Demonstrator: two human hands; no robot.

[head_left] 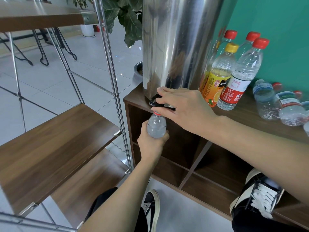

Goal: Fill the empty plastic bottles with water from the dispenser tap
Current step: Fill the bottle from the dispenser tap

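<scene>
A tall steel water dispenser (175,44) stands on a brown wooden cabinet (250,114). Its black tap (154,100) sticks out over the cabinet's front edge. My right hand (182,106) grips the tap, fingers above the lever and thumb under it. My left hand (151,143) holds a clear plastic bottle (156,125) upright by its body, its uncapped, red-ringed neck right under the tap. The bottle looks filled with water up to its shoulder.
Capped bottles stand right of the dispenser: a yellow-capped juice bottle (217,76) and red-capped water bottles (240,76). More clear bottles (275,104) lie on their sides further right. A metal-framed wooden shelf (58,136) stands at left. My shoes (257,195) rest on the cabinet's lower shelf and the floor.
</scene>
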